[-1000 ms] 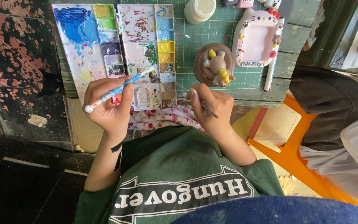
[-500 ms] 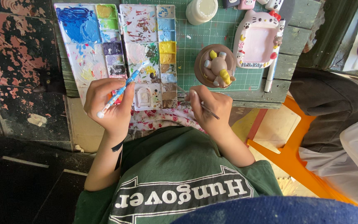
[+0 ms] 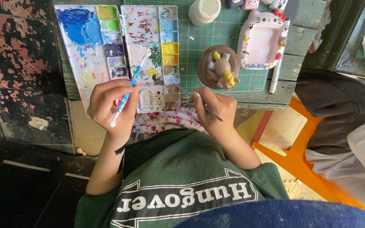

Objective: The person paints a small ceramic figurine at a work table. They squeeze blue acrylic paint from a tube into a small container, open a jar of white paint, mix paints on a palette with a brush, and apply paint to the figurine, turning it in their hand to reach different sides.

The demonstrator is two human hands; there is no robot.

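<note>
My left hand [image 3: 111, 104] is shut on a blue-handled tool [image 3: 128, 90] with a white ball at its lower end. The tool's upper tip rests on the paint-smeared white palette [image 3: 142, 25]. My right hand [image 3: 213, 109] grips a thin dark brush [image 3: 210, 110], its tip pointing left toward the palette's lower right wells. Just beyond my right hand stands a round brown clay piece [image 3: 218, 66] with a small pink and yellow figure on top. A second palette [image 3: 90, 42] with blue paint lies to the left.
A green cutting mat [image 3: 191, 40] covers the wooden table. On it are a white jar [image 3: 203, 10], a pink cat-shaped frame [image 3: 262, 40] and a white pen [image 3: 277, 63]. An orange stool [image 3: 294, 145] and another person's clothing [image 3: 351, 147] are at right.
My left hand has swung the blue tool from lying across to pointing up at the palette. My right hand has stayed almost still with the brush.
</note>
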